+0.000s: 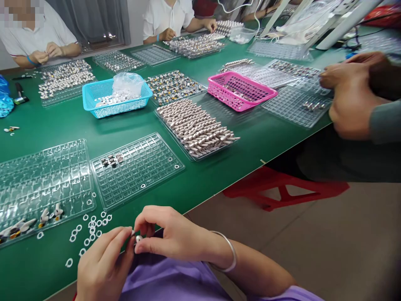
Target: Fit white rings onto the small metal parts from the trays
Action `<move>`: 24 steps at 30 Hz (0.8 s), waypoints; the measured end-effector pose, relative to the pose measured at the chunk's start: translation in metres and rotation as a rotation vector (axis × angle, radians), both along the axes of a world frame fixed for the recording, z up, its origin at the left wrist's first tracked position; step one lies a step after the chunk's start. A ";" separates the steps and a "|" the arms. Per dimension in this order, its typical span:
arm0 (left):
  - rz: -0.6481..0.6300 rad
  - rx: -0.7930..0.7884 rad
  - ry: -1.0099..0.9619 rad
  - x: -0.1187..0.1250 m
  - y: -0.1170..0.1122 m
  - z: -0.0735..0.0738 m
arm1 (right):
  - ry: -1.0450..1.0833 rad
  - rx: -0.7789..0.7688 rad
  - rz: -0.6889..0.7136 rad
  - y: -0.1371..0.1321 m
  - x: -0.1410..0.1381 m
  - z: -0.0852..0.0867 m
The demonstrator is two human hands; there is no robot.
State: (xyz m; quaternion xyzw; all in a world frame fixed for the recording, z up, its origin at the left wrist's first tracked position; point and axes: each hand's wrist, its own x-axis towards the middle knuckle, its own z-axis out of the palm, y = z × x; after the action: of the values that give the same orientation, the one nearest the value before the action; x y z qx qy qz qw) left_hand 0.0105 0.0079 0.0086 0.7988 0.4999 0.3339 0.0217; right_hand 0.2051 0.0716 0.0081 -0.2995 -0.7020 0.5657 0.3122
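My left hand (102, 261) and my right hand (171, 234) meet at the near table edge, fingers pinched together on a small white earbud-like part (138, 238). A silver bangle circles my right wrist. Several small white rings (90, 229) lie loose on the green table (78, 125) just beyond my hands. A clear cell tray (134, 167) with a few small metal pieces stands ahead. To its left a larger clear tray (44, 184) holds a few white parts at its near edge.
A tray of tan parts (196, 127), a blue basket (115, 98) with a plastic bag, and a pink basket (241, 90) sit further back. Other people's hands work at the right (347, 96) and far side. A red stool (282, 190) stands under the table.
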 end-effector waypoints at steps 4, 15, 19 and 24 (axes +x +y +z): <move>0.017 0.018 0.038 -0.001 0.000 0.000 | -0.039 0.133 -0.076 -0.007 -0.003 -0.006; 0.085 -0.033 -0.041 0.002 -0.002 0.001 | -0.040 0.474 -0.212 -0.020 -0.012 -0.022; 0.094 -0.058 -0.100 0.003 -0.001 0.002 | -0.016 0.579 -0.263 -0.023 -0.017 -0.026; 0.095 -0.107 -0.150 0.005 -0.001 0.003 | 0.048 0.618 -0.317 -0.025 -0.022 -0.035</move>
State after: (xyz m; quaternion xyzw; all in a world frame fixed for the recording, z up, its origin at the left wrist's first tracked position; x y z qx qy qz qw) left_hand 0.0153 0.0072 0.0120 0.7446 0.5514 0.3663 0.0858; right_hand 0.1836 0.0467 -0.0271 -0.2827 -0.7775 0.2776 0.4884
